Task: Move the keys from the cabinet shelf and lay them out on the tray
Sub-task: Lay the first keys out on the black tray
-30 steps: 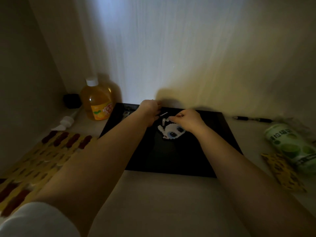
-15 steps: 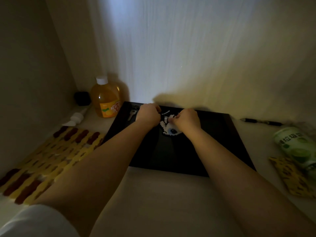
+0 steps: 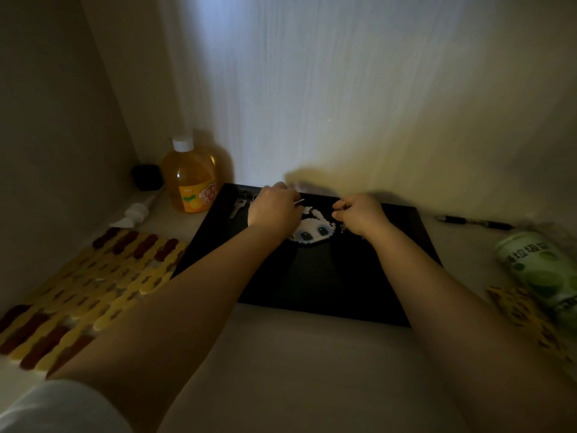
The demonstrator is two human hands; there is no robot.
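The left hand is curled over the far part of the black tray, fingers pinched on a thin pale sliver that pokes out toward the right; what that sliver is cannot be told in the dim light. The right hand is closed in a loose fist near the tray's far edge, a metal ring showing at its fingers and a small chain hanging below it. Between the two hands, on the tray, lies a white pixel-bead charm with dark eyes. A silver key rests on the tray's far left corner. Left of the tray stand an orange drink bottle and a yellow-and-brown mat; right of it lie a pen and a green can.
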